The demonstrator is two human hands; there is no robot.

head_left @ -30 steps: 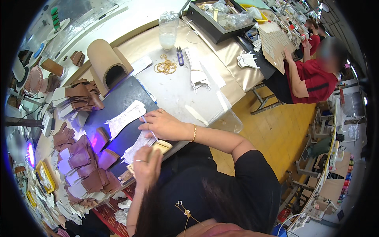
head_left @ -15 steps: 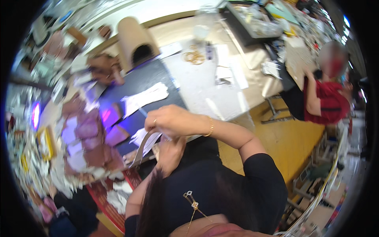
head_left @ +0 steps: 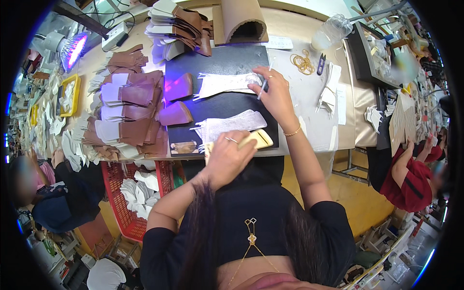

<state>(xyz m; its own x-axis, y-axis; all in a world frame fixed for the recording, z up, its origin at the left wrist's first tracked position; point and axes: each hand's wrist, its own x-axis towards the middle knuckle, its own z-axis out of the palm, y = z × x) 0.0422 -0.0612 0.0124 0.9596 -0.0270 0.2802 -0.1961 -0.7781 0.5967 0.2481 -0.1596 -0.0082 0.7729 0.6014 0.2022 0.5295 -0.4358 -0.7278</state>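
My right hand (head_left: 277, 95) pinches a slim silver-grey pen (head_left: 263, 89) at the right end of the far white piece bundle (head_left: 224, 83), which lies on a black board (head_left: 212, 60). Closer to me, my left hand (head_left: 226, 158) is closed over a pale yellow, flat block-like piece (head_left: 261, 139) with a dark slot; its exact kind is unclear. That piece overlaps the lower edge of a nearer white piece bundle (head_left: 231, 126). Two curved brown leather pieces (head_left: 179, 87) rest on the board left of the bundles.
Stacked brown leather pieces with pale linings (head_left: 137, 108) cover the table's left. A cardboard tube (head_left: 244, 21) stands behind the board. Rubber bands (head_left: 302, 64) and thread snips (head_left: 321, 64) lie right. A red basket (head_left: 116, 203) stands below; other people sit either side.
My hands have moved apart from where they met around a brownish strip near me. My right hand has gone out to the far bundle; the view has turned and sharpened.
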